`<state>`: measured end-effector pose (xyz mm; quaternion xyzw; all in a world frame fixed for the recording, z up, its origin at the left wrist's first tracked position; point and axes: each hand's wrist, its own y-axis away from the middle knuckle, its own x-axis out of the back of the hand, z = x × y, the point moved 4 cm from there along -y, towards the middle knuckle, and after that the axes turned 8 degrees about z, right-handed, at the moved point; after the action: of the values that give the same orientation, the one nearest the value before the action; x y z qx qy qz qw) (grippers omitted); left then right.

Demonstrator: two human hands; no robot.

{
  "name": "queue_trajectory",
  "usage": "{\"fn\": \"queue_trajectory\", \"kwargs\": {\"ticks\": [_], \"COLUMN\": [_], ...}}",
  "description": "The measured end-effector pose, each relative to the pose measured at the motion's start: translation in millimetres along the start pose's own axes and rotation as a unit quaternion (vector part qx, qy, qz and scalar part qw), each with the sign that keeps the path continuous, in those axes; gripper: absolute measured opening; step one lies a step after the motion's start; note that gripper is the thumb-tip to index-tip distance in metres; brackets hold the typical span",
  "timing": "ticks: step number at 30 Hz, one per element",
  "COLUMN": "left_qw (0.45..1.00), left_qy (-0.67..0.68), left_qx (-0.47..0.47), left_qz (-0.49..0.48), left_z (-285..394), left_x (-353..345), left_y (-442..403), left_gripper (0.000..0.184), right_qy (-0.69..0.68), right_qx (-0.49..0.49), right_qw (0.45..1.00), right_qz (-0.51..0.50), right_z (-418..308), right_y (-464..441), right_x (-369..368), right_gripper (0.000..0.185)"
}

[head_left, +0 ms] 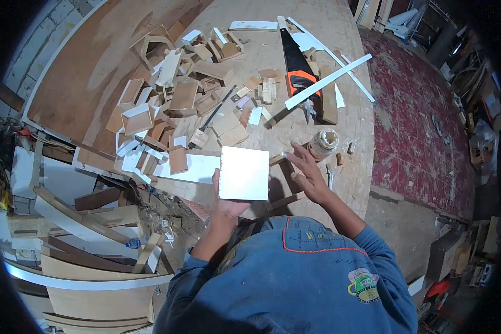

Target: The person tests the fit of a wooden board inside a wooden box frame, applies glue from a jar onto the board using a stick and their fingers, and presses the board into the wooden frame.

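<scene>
My left hand (228, 207) grips a white square board (244, 173) from below and its left side, holding it face up in front of my body. Most of those fingers are hidden under the board. To its right, my right hand (310, 177) is raised with the fingers spread and holds nothing. A bit of white shows at one of its fingertips; I cannot tell what it is. Just beyond that hand stands an open jar (323, 145) with a crusted, pale rim. A wooden frame piece (286, 201) lies partly hidden between the board and my right hand.
Many small wooden box pieces (183, 97) are heaped on the left of the wooden worktable (250, 50). A black and orange handsaw (296, 61) lies beneath a long white strip (328, 82). Curved wooden panels (83, 222) stand at the lower left. A red floor (412, 122) lies to the right.
</scene>
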<state>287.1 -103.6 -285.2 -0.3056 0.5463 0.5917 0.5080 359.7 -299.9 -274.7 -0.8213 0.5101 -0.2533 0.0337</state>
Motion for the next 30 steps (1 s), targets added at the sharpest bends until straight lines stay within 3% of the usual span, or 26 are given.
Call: {"fn": "queue_trajectory", "kwargs": {"ticks": [5, 7, 9, 12, 13, 15, 17, 19, 23, 26, 29, 30], "left_qw": [0.999, 0.991, 0.989, 0.990, 0.993, 0.996, 0.998, 0.989, 0.986, 0.972, 0.980, 0.980], "left_qy": [-0.003, -0.006, 0.000, -0.007, -0.018, -0.029, -0.040, -0.140, -0.151, -0.178, -0.141, -0.144], "left_qx": [0.030, 0.083, 0.092, 0.084, 0.068, 0.047, 0.029, 0.018, -0.005, -0.005, -0.046, -0.046], "left_qz": [-0.039, -0.108, -0.119, -0.114, -0.096, -0.064, -0.033, -0.031, -0.070, -0.151, -0.129, -0.131], "left_z": [-6.3, -10.4, -9.7, -8.5, -8.2, -9.5, -10.4, -13.5, -18.4, -19.3, -12.3, -11.1], "left_x": [-31.6, -40.9, -44.3, -52.1, -52.9, -49.4, -40.6, -33.2, -28.4, -62.4, -72.1, -73.3], "left_y": [4.2, 6.9, 6.5, 6.7, 6.4, 2.9, -1.8, -4.5, -7.0, 0.1, -1.4, -1.9], "left_gripper": [0.092, 0.090, 0.091, 0.089, 0.088, 0.085, 0.082, 0.078, 0.085, 0.087, 0.088, 0.088], "right_qy": [-0.088, -0.073, -0.059, 0.287, 0.288, 0.426, 0.433, 0.480, 0.511, 0.489, 0.468, 0.470], "right_qx": [0.022, 0.024, 0.026, 0.085, 0.087, 0.106, 0.109, 0.115, 0.099, 0.073, 0.017, 0.038], "right_qw": [0.996, 0.997, 0.998, 0.954, 0.953, 0.897, 0.894, 0.869, 0.853, 0.869, 0.881, 0.878], "right_qz": [0.002, 0.003, 0.005, 0.024, 0.026, 0.039, 0.052, 0.047, 0.048, 0.014, 0.063, 0.082], "right_z": [-9.8, -13.7, -21.7, -49.8, -54.7, -60.9, -66.4, -70.0, -67.8, -51.4, -62.2, -66.5], "right_y": [-8.7, -9.4, -10.4, -14.7, -15.5, -17.2, -21.0, -22.3, -25.0, -22.2, -30.7, -33.5], "right_x": [-0.8, -1.8, -1.0, 5.7, 5.9, 6.5, 6.2, 5.6, 5.6, 5.8, 24.7, 29.2], "right_gripper": [0.054, 0.055, 0.057, 0.059, 0.059, 0.054, 0.049, 0.047, 0.047, 0.050, 0.052, 0.055]}}
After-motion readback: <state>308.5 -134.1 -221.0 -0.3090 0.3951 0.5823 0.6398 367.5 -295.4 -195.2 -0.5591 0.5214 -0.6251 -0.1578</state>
